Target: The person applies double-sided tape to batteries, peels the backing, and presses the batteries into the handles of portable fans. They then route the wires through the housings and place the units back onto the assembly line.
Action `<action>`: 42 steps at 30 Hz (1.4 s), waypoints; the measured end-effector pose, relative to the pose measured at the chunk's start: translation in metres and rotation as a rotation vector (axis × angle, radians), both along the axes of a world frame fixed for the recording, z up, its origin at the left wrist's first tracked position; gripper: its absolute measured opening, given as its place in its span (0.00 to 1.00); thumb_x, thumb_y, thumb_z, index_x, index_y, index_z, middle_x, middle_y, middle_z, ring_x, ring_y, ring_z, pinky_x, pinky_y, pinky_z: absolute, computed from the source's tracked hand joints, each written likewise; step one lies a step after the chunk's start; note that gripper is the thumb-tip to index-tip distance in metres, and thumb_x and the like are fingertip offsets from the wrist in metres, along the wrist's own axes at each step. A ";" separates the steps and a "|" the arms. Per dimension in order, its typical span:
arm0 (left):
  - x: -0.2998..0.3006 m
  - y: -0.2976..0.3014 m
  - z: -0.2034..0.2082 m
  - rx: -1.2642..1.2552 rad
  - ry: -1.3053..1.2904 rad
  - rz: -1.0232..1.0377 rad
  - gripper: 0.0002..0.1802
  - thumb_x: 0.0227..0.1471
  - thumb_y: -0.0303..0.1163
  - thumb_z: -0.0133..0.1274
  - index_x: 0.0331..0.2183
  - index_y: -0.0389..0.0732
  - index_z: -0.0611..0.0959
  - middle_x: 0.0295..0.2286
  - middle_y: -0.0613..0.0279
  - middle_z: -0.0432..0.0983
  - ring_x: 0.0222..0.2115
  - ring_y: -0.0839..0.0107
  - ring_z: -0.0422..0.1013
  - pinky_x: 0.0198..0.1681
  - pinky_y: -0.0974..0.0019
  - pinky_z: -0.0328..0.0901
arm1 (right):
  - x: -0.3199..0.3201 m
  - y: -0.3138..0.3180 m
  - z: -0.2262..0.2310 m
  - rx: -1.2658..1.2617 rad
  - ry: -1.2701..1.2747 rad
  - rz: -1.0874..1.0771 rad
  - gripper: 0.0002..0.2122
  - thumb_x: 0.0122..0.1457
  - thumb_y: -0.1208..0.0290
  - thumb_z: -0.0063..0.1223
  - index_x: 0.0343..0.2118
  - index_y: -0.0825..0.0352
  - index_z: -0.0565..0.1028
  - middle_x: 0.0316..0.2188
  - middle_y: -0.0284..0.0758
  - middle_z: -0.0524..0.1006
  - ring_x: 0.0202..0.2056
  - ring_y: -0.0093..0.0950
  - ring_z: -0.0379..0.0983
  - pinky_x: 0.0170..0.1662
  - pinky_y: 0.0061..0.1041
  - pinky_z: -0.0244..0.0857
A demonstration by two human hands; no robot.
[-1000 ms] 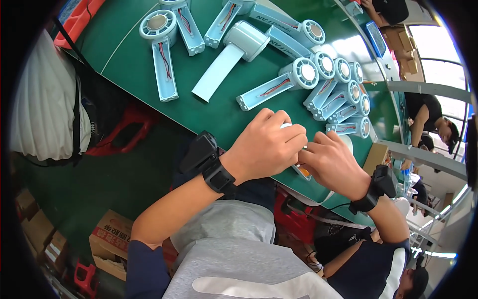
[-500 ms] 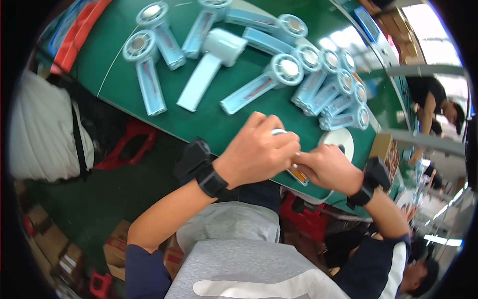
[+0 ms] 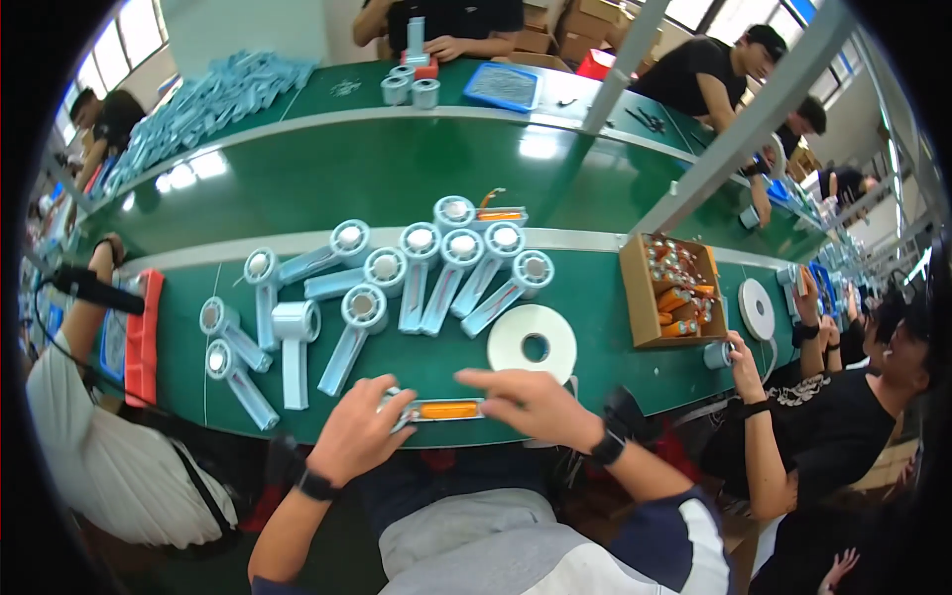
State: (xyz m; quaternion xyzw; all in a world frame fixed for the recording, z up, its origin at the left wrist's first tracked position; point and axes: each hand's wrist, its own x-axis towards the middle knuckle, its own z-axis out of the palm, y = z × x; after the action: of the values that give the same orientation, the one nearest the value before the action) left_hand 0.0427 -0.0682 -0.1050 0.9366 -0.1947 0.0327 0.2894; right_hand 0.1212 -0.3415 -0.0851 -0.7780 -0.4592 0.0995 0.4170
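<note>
Near the table's front edge lies a light blue fan housing, its hollow handle holding an orange cylindrical battery [image 3: 448,410]. My left hand [image 3: 359,433] is closed around the head end of this housing, covering most of it. Above the other end of the handle hovers my right hand [image 3: 543,405], index finger stretched out and thumb apart from it. Whether the right thumb touches the handle I cannot tell. Just beyond is a white tape roll [image 3: 504,337], lying flat. Several similar fan housings [image 3: 354,332] are spread over the green table to the left and ahead.
A cardboard box [image 3: 635,307] of orange batteries stands to the right, with a second white roll [image 3: 757,309] past it. A red tray [image 3: 145,337] sits at the left end. Grey metal posts [image 3: 734,139] rise across the table. Co-workers sit opposite and alongside.
The view has swung up and levelled, showing more of the table. My hands, close together before, are now apart, and the battery in the handle shows between them.
</note>
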 end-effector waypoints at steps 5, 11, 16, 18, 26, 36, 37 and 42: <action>0.048 0.027 0.060 0.000 -0.343 0.361 0.24 0.47 0.25 0.62 0.48 0.37 0.76 0.41 0.46 0.70 0.42 0.46 0.69 0.47 0.53 0.67 | -0.030 -0.063 -0.026 -0.148 -0.031 -0.832 0.11 0.56 0.65 0.64 0.34 0.67 0.77 0.23 0.39 0.75 0.24 0.42 0.72 0.30 0.36 0.68; 0.275 0.047 0.032 0.220 -0.292 0.340 0.31 0.47 0.37 0.67 0.51 0.34 0.76 0.44 0.44 0.73 0.47 0.46 0.70 0.52 0.54 0.66 | -0.034 -0.067 -0.038 -0.236 -0.106 -0.910 0.09 0.58 0.69 0.60 0.25 0.66 0.73 0.22 0.39 0.74 0.25 0.42 0.73 0.28 0.39 0.66; 0.276 0.056 -0.031 0.389 -0.765 0.668 0.29 0.48 0.36 0.65 0.49 0.35 0.75 0.47 0.45 0.70 0.44 0.47 0.69 0.51 0.53 0.65 | -0.037 -0.068 -0.048 -0.175 -0.073 -0.886 0.10 0.58 0.70 0.59 0.23 0.65 0.72 0.21 0.40 0.74 0.25 0.42 0.74 0.27 0.40 0.65; 0.216 -0.053 -0.003 0.034 -0.450 0.277 0.15 0.53 0.31 0.58 0.41 0.34 0.77 0.39 0.45 0.73 0.41 0.49 0.69 0.47 0.52 0.65 | -0.051 -0.087 -0.057 -0.175 -0.033 -0.936 0.10 0.57 0.70 0.59 0.23 0.65 0.71 0.20 0.40 0.73 0.25 0.42 0.73 0.27 0.40 0.65; 0.066 -0.139 -0.016 0.235 -0.225 -0.210 0.36 0.49 0.38 0.62 0.59 0.40 0.72 0.54 0.53 0.70 0.54 0.54 0.66 0.59 0.54 0.60 | -0.097 -0.058 -0.063 0.189 0.100 -0.432 0.08 0.56 0.68 0.61 0.23 0.64 0.77 0.22 0.39 0.75 0.26 0.41 0.74 0.31 0.36 0.70; 0.067 -0.110 -0.025 0.226 -0.153 -0.235 0.37 0.46 0.33 0.64 0.59 0.43 0.73 0.58 0.56 0.66 0.57 0.56 0.63 0.61 0.54 0.58 | 0.034 -0.181 0.026 -0.043 -0.495 -0.790 0.04 0.57 0.72 0.57 0.31 0.66 0.79 0.29 0.40 0.78 0.32 0.42 0.74 0.38 0.38 0.70; 0.065 -0.111 -0.028 0.184 -0.165 -0.223 0.37 0.46 0.32 0.64 0.58 0.43 0.73 0.57 0.55 0.67 0.57 0.56 0.63 0.61 0.55 0.58 | 0.063 -0.202 0.025 -0.006 -0.454 -0.991 0.05 0.57 0.72 0.58 0.33 0.68 0.79 0.28 0.43 0.78 0.33 0.45 0.74 0.38 0.40 0.70; 0.056 -0.139 -0.023 -0.229 -0.214 -0.118 0.32 0.49 0.28 0.61 0.57 0.40 0.74 0.54 0.51 0.70 0.56 0.53 0.64 0.59 0.54 0.60 | 0.140 -0.328 -0.044 -0.347 -0.470 -1.491 0.22 0.61 0.56 0.53 0.44 0.76 0.70 0.40 0.56 0.73 0.42 0.56 0.72 0.47 0.54 0.64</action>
State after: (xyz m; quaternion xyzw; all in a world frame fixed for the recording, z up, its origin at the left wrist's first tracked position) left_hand 0.0990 -0.2074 -0.1277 0.8758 -0.2738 0.1370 0.3732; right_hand 0.2608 -0.6691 -0.1292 -0.9344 0.1278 -0.3018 0.1393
